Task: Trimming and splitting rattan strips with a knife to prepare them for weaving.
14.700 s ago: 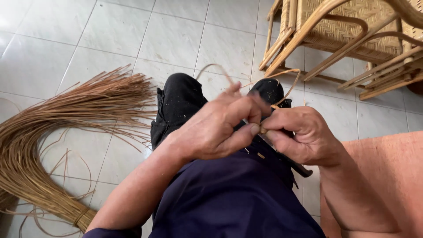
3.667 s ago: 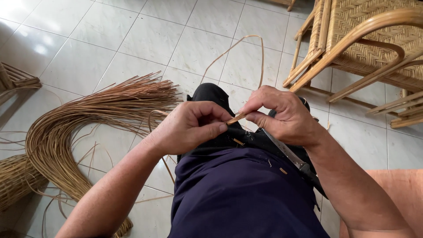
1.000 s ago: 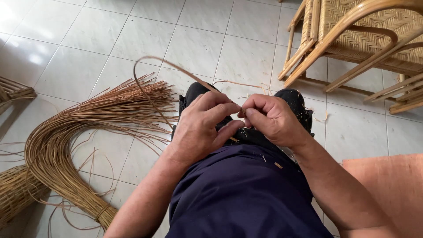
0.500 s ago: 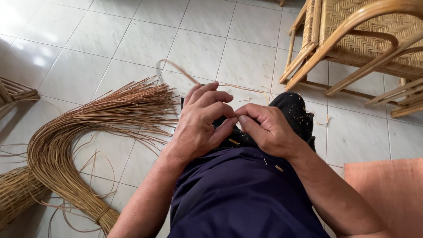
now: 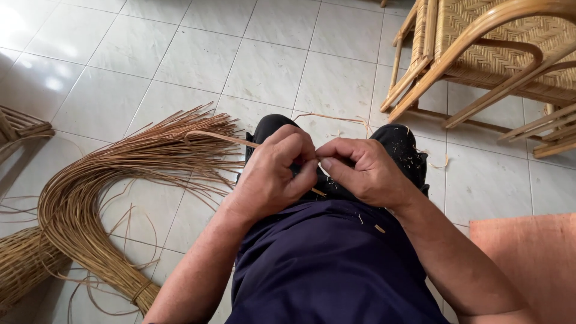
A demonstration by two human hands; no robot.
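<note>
Two hands meet over the person's lap in the single head view: the left hand (image 5: 273, 174) and the right hand (image 5: 363, 171) sit knuckle to knuckle above the dark trousers (image 5: 327, 264), each with thumb and fingers pressed together on one thin rattan strip (image 5: 225, 138). The strip runs out leftward from the left hand toward the big curved bundle of rattan strands (image 5: 102, 198) lying on the tiled floor (image 5: 270, 54), left of the lap; its other end is hidden between the fingers. It looks light, springy and narrow, likely to bow rather than hold a line and to kink or split if bent sharply, so a close pinch near the working point, as both hands have it, seems the sound place to hold, with the free length left to trail. A woven rattan chair (image 5: 492, 54) stands up and to the right of the lap, a woven basket (image 5: 24, 270) lies at the lower left beyond the bundle, and an orange mat (image 5: 528, 264) shows at the right. Against the picture half a second earlier, the hands have kept close together, while the strip's free length, then arcing up in front of the knees, now lies lower and flatter across the bundle's fanned tips.
</note>
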